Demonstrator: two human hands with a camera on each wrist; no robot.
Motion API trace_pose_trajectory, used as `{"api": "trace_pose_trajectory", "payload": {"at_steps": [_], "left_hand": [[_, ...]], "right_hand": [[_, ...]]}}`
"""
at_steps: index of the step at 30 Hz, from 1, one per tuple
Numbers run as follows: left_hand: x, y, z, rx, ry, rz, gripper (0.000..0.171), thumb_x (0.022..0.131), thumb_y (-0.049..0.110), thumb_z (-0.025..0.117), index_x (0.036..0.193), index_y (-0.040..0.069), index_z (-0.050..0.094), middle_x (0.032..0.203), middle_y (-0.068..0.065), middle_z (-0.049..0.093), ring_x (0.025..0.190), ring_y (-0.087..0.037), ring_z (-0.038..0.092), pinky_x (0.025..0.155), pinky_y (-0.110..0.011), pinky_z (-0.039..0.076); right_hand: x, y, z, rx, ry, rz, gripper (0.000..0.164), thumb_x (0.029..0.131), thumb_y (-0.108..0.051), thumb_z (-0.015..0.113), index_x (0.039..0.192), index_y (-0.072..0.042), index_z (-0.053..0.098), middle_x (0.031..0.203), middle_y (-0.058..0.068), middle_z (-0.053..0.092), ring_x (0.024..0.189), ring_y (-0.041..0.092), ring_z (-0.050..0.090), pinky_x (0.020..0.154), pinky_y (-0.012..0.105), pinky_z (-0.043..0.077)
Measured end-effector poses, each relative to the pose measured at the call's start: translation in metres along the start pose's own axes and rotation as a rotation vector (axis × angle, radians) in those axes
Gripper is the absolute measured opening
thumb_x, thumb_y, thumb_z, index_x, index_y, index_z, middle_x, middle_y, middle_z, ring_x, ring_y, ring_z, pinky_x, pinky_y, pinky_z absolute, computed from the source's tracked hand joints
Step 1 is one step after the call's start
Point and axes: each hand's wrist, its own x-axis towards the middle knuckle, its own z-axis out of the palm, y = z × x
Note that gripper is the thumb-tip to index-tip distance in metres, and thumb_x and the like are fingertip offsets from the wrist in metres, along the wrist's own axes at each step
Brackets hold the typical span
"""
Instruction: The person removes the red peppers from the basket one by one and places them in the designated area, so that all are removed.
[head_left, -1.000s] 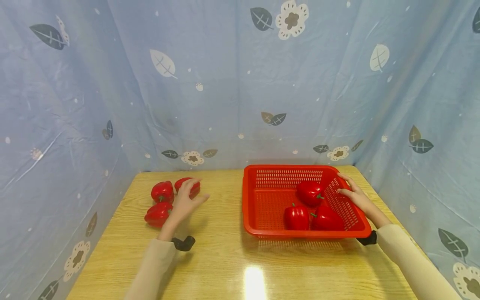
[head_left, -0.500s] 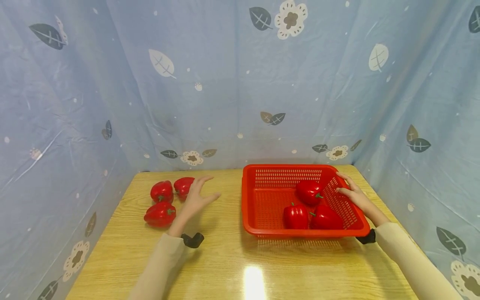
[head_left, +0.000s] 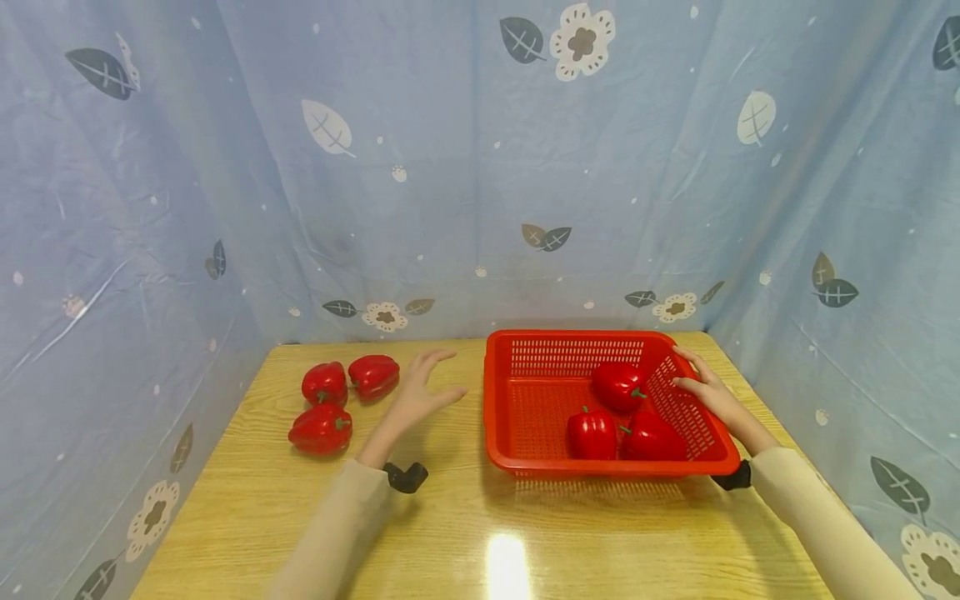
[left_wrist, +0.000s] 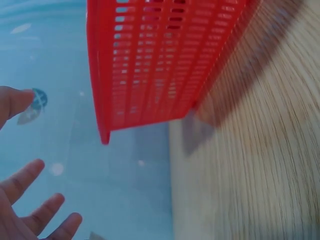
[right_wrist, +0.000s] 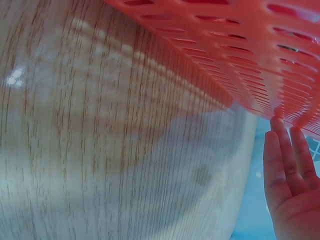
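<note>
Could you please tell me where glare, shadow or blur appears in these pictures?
Head view: bright glare on the table, small highlights on the peppers; left wrist view: bluish cast, curtain looking soft, shadow beside the basket; right wrist view: small glare spot upper left, soft shadow across the table.

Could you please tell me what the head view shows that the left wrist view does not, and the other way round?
Only the head view clearly shows the red peppers, three on the table and three in the basket, and the right hand. Only the left wrist view shows the slotted outer face of the basket wall beside the left hand. Both share the left hand, basket, table and patterned curtain.
</note>
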Motion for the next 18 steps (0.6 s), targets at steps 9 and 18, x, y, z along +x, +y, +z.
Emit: {"api": "trace_pose_trajectory", "payload": {"at_steps": [9,18], "left_hand": [[0.006,0.015,0.015,0.024,-0.042,0.021,0.065,0.075,0.038,0.075,0.132,0.021,0.049,0.136,-0.009,0.041,0.126,-0.028,0.036,0.1,-0.056,0.033],[0.009,0.032,0.027,0.022,-0.069,0.051,0.065,0.075,0.038,0.075,0.13,0.013,0.051,0.137,-0.011,0.041,0.127,-0.031,0.036,0.101,-0.055,0.032]], "right_hand": [[0.0,0.001,0.0,-0.001,0.001,0.02,0.059,0.098,-0.013,0.043,0.149,-0.018,0.013,0.116,-0.005,0.045,0.081,0.016,0.066,0.065,0.033,0.056],[0.0,0.0,0.0,0.015,-0.007,0.013,0.059,0.098,-0.009,0.043,0.148,-0.017,0.014,0.112,-0.006,0.048,0.079,0.018,0.066,0.063,0.035,0.057]]}}
